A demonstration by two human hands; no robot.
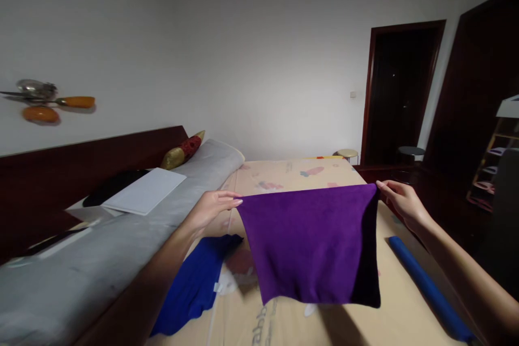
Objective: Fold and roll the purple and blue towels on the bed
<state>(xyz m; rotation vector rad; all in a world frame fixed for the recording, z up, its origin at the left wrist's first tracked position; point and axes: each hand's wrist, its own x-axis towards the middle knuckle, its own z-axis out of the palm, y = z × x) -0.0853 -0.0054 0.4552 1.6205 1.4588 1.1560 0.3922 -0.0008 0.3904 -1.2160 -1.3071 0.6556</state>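
Note:
A purple cloth (312,246) hangs spread out in the air between my hands, its top edge nearly straight. My left hand (213,206) pinches the upper left corner between thumb and fingers. At the upper right corner, my right hand (401,200) grips the cloth in the same way. Under it lies the cream bed mat (239,330) with printed pictures. A blue cloth (194,286) with a small white tag lies crumpled on the mat, below my left forearm. Near the right edge rests a long blue roll (427,286), below my right forearm.
Along the left runs a grey bolster (133,248) with a white board (146,190) on top. A red and gold cushion (183,150) leans by the dark headboard (93,157). Beyond the bed stand stools (347,153) and a dark door (405,92). A shelf rack (492,157) is at right.

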